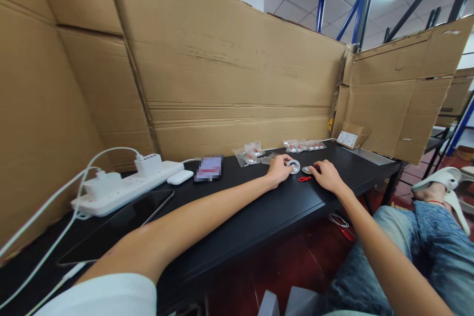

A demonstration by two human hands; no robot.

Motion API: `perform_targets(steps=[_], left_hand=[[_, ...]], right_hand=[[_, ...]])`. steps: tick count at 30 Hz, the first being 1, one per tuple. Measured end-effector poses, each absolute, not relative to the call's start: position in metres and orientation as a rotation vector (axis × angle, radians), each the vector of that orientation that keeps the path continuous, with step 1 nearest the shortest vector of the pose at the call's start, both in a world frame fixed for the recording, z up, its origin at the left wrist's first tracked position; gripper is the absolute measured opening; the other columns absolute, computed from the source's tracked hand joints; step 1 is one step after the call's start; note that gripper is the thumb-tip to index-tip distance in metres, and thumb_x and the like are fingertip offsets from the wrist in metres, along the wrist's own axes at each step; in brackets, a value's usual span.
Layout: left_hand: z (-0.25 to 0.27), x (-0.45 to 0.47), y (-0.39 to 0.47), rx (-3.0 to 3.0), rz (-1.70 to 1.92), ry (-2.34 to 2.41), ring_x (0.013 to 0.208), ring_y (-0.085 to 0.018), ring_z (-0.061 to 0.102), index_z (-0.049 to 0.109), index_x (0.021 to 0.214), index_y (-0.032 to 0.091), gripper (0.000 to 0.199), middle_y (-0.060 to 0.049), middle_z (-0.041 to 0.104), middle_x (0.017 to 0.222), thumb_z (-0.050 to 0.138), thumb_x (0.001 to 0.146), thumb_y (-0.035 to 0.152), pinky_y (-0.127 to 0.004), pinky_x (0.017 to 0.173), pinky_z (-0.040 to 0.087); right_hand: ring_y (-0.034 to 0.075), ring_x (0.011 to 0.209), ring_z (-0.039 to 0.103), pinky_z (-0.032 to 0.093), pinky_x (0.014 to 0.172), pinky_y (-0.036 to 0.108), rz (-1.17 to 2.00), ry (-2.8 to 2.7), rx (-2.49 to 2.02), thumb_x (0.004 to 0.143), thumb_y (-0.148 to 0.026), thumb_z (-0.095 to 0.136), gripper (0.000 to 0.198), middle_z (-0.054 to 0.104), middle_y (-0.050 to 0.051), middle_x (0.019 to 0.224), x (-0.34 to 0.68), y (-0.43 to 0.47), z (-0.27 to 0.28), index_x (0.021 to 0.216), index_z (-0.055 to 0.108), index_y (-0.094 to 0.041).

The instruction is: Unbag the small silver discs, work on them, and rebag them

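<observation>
In the head view my left hand [280,171] pinches the edge of a whitish, see-through ring [294,166], which is tilted up just above the black table. My right hand [326,176] rests low at the table, its fingers bent and closed at the edge of a small silvery round disc [306,170]. A thin red cord loop [304,178] lies between the two hands, nearer to me. Beside my left hand is a flat clear plastic bag [269,159], partly hidden behind the fingers.
Small clear bags with red-and-silver pieces [250,154] and a row of similar bags [304,146] lie along the cardboard wall [237,69]. On the left are a phone [209,168], a white case [180,177], a power strip [126,188] and a tablet [122,229]. Someone's jeans-clad legs [392,252] are at right.
</observation>
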State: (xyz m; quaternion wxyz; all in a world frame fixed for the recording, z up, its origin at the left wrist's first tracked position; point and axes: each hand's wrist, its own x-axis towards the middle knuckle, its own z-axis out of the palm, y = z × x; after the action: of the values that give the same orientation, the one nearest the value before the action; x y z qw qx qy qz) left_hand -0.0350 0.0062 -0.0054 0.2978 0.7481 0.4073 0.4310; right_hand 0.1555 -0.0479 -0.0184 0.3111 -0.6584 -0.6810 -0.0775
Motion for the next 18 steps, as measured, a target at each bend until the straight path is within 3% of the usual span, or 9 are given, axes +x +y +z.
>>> perform_targets(steps=[6,12,15,18], left_hand=[[-0.003,-0.035,0.005,1.999,1.148,1.068,0.071,-0.015,0.061,0.07,0.077,0.014,0.007,-0.002,0.069,0.074,0.069,0.07,0.013,-0.024,0.067,0.044],[0.005,-0.034,-0.005,1.793,1.081,0.99,0.054,-0.013,0.062,0.066,0.078,0.01,0.006,-0.004,0.066,0.064,0.069,0.076,0.015,-0.022,0.051,0.044],[0.006,-0.033,-0.006,1.639,1.015,0.853,0.051,-0.014,0.063,0.063,0.08,0.009,0.012,-0.005,0.066,0.063,0.062,0.085,0.02,-0.023,0.046,0.047],[0.005,-0.033,-0.004,1.553,0.96,0.679,0.058,-0.015,0.068,0.063,0.08,0.008,0.018,-0.006,0.067,0.067,0.061,0.088,0.024,-0.027,0.056,0.056]], right_hand=[[0.017,0.067,0.059,0.042,0.065,0.026,0.02,-1.693,-1.588,0.079,-0.029,0.057,0.01,0.062,0.002,0.073,0.157,-0.048,-0.018,0.08,0.054,-0.02],[0.015,0.048,0.057,0.041,0.05,0.024,0.417,-1.53,-1.231,0.076,-0.042,0.058,0.023,0.059,-0.002,0.058,0.146,-0.053,-0.007,0.079,0.047,-0.022],[0.014,0.05,0.057,0.041,0.052,0.024,0.332,-1.6,-1.253,0.077,-0.042,0.058,0.022,0.06,-0.002,0.06,0.135,-0.048,-0.004,0.079,0.05,-0.021],[0.014,0.055,0.056,0.041,0.056,0.024,0.09,-1.677,-1.366,0.077,-0.038,0.059,0.018,0.06,-0.001,0.062,0.127,-0.04,-0.006,0.076,0.054,-0.02]])
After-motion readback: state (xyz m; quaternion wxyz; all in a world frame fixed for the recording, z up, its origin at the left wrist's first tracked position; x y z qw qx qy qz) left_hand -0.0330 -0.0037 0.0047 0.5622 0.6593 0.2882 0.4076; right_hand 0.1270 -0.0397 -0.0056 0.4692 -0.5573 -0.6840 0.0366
